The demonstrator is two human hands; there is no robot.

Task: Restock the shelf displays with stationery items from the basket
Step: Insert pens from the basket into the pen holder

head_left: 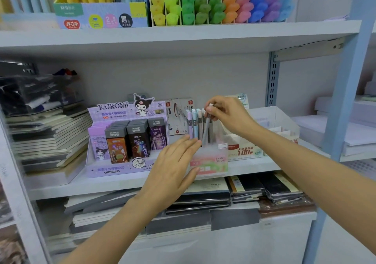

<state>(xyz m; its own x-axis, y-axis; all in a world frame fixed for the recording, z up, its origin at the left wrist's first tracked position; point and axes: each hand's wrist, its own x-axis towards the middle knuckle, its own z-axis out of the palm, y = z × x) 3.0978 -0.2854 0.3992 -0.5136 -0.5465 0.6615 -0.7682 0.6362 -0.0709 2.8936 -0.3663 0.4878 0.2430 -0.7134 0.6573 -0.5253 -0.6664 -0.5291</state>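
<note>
Two hands showed: left hand (171, 168) and right hand (225, 115). Three display boxes (211, 162) stood on the shelf (101, 184); the purple box (114, 171) held four rows of cases (130, 139).

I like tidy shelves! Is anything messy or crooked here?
Yes. The notebook stack at the left of the middle shelf is fanned out, edges not lined up. The piles of dark notebooks underneath lie crooked too. The grey pen leans, but only because the right hand pinches it.
</note>
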